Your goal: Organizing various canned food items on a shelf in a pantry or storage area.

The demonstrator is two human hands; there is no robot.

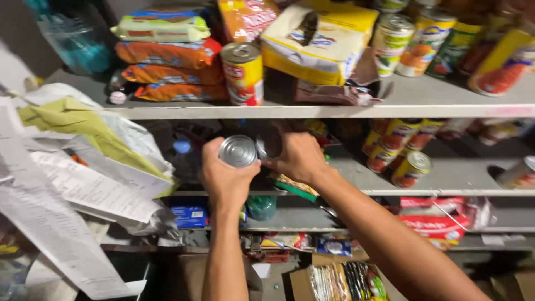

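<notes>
Two bare forearms reach up. Left hand point(223, 178) grips a round silver-topped metal can point(238, 150) in front of the middle grey shelf point(446, 192). Right hand point(298, 159) curls round a 2nd can point(266, 146), mostly hidden. White papers point(72, 184) hang nearby, left.

The scene is given in one view only, taken from a camera worn on the head. It is aimed forward and slightly downward at a set of shelves point(312, 111), seen nearly square-on and from close range, within arm's reach. The forearms are seen entering from the bottom edge and rising toward the middle, where the left hand point(225, 178) and right hand point(298, 159) are met at the second shelf. The top shelf is cut off by the upper edge; boxes point(340, 281) on the floor are caught at the lower edge. Papers point(72, 189) are seen crowding the left side nearest the lens.
</notes>
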